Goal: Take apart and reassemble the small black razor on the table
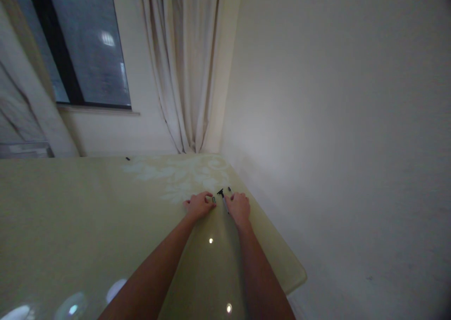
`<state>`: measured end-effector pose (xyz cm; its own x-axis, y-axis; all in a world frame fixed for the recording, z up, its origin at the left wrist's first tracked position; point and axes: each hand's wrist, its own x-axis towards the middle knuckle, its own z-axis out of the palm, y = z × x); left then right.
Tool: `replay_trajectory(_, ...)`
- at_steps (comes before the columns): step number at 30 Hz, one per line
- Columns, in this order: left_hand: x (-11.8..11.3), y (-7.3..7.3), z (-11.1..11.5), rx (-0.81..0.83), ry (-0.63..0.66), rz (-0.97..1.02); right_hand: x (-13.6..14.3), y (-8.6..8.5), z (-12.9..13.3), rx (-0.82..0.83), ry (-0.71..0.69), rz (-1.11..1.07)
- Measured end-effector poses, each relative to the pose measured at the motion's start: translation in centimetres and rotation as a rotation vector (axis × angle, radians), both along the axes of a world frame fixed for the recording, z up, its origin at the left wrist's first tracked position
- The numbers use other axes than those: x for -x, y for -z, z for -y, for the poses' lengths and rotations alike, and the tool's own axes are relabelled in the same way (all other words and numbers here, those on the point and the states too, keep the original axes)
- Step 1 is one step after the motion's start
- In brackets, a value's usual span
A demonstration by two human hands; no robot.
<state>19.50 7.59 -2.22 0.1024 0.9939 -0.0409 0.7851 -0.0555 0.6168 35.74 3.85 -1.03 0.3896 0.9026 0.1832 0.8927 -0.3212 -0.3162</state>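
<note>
My left hand (200,205) rests low over the table, its thumb and forefinger closed around a small dark rectangular piece with a pale middle (213,199), too small to name surely. Just right of it is a razor (225,204) with a black T-shaped head and a slim grey handle. My right hand (240,208) is curled against that handle, its fingers closed and partly hidden from above. Beyond its fingertips a small dark-tipped object (229,189) pokes out; whether the hand touches it I cannot tell.
The glossy yellow-green table (105,216) meets the white wall (334,122) along its right side. Near the far edge lies a small black object (128,159). Behind are a long pale curtain (190,66) and a window (88,42). Lamps reflect on the tabletop.
</note>
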Motion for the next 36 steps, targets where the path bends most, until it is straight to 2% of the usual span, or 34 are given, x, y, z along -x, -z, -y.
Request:
replay_trajectory(9,-0.2,0.4,-0.5,0.005,-0.005,0.012,-0.2,0.2,-0.3,-0.003,-0.005,-0.016)
replay_trajectory(12,0.5,0.2,-0.2,-0.001,0.034,0.04,-0.5,0.3,-0.4,-0.027,-0.003,-0.05)
replay_trajectory(16,3.9,0.4,1.9,-0.005,0.211,0.127,-0.5,0.3,-0.5,-0.124,-0.026,-0.06)
replay_trajectory(19,7.5,1.1,5.3,-0.012,0.434,0.267,0.5,0.1,-0.7,-0.213,-0.11,-0.028)
replay_trajectory(20,8.6,1.3,6.5,-0.011,0.458,0.279,1.1,0.1,-0.7,-0.233,-0.143,-0.023)
replay_trajectory(23,10.9,1.8,9.5,-0.048,0.381,0.376,3.4,0.3,-0.6,-0.247,-0.259,-0.025)
replay_trajectory(26,11.5,2.0,10.6,-0.109,0.272,0.463,6.2,1.1,0.1,-0.199,-0.419,-0.069)
replay_trajectory(30,11.2,2.5,10.1,-0.175,0.187,0.528,9.1,2.6,1.1,-0.151,-0.654,-0.115)
replay_trajectory(36,11.5,3.5,9.0,-0.34,0.151,0.483,9.0,3.1,1.2,-0.083,-0.76,-0.175)
